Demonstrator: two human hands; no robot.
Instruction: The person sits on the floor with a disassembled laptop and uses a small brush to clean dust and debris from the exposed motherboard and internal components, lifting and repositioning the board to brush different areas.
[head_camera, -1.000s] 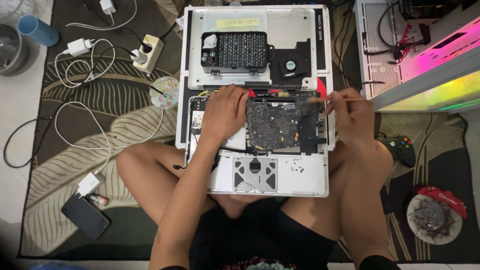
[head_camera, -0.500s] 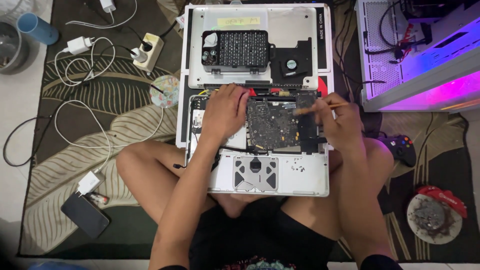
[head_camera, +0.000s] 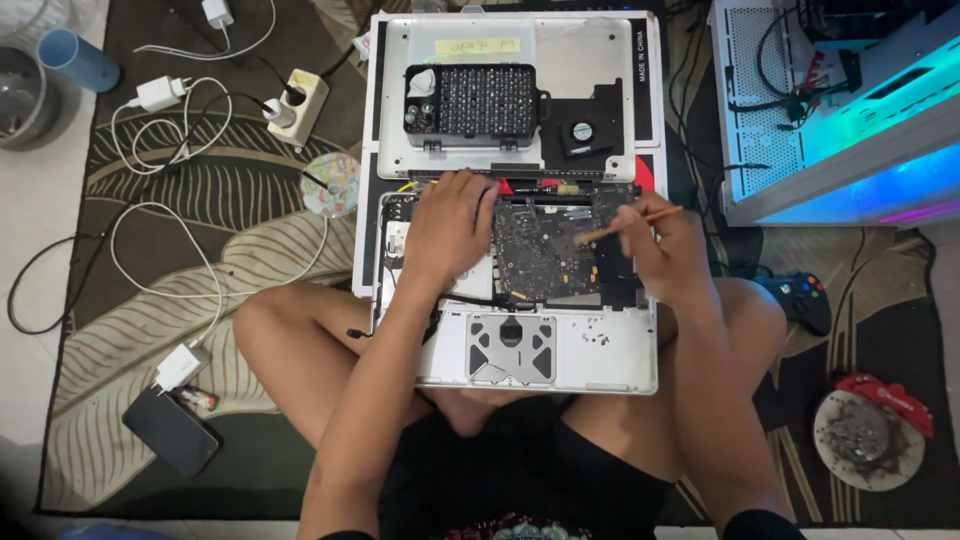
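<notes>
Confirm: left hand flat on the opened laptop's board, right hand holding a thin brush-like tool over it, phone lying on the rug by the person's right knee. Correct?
Not quite. In the head view the phone lies on the rug by the person's left knee, not the right. The rest stands: left hand rests on the opened laptop, and right hand holds the thin brush-like tool over the board.

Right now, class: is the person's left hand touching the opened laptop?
Touching. The head view shows the left hand pressed flat on the opened laptop, beside the circuit board, with no gap visible.
</notes>
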